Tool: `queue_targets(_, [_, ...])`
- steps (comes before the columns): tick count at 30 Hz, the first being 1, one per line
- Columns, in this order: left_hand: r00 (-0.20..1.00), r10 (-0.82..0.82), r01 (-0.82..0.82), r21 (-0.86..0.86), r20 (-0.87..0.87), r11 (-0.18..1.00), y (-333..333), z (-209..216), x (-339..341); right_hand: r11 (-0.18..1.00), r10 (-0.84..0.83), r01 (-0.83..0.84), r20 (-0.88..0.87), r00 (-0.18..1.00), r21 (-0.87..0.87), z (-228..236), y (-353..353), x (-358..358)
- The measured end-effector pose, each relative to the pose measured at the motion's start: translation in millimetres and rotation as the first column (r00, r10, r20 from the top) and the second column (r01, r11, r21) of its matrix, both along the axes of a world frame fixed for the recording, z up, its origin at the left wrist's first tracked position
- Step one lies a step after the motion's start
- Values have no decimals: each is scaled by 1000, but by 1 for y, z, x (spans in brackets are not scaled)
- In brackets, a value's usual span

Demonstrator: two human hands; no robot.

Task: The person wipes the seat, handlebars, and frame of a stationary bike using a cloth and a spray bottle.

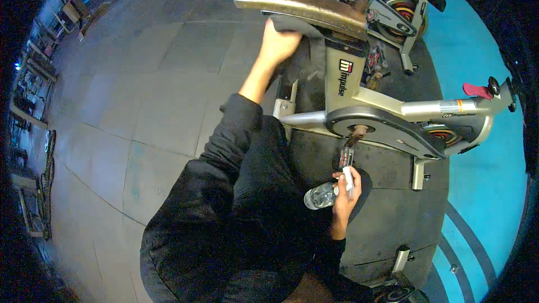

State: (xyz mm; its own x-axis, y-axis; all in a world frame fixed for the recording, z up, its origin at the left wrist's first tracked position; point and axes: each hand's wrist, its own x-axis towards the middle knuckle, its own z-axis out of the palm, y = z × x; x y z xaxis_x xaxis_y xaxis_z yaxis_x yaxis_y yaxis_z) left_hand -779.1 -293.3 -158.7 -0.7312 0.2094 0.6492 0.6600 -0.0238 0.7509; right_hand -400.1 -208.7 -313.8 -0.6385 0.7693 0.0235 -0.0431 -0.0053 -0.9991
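My left hand [278,45] reaches up to the exercise bike [387,101], its fingers closed on a grey cloth [295,24]. The cloth lies along the underside of a long, worn metal bar [303,4] at the top of the bike's frame. Some of those fingers are hidden by the cloth. Lower down, my right hand [346,193] grips a clear spray bottle [320,196] by its white spray head. The bottle tilts, its base to the left, close to my knee and just below the bike's pedal [347,158].
A second exercise bike [393,17] stands beyond the first one. The foot of another machine [401,259] shows at the lower right. Dark rubber tiles [163,90] cover the floor, with a blue strip [477,191] along the right. Gym equipment [33,179] lines the left edge.
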Motion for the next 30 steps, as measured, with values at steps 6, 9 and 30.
queue_targets(6, [893, -338, 350, 13, 295, 937, 1, 18, 0, 1000, -18, 17, 38, 999, 18, 4, 0, 1])
queue_targets(9, [997, 21, -45, 342, 73, 938, 25, -2, 9, 1000, -2, 1, 43, 999, 25, 5, -8, -8])
queue_targets(30, [949, 139, -164, -65, -284, 984, 22, -5, -2, 993, 106, -110, 68, 992, 44, 16, -29, -30])
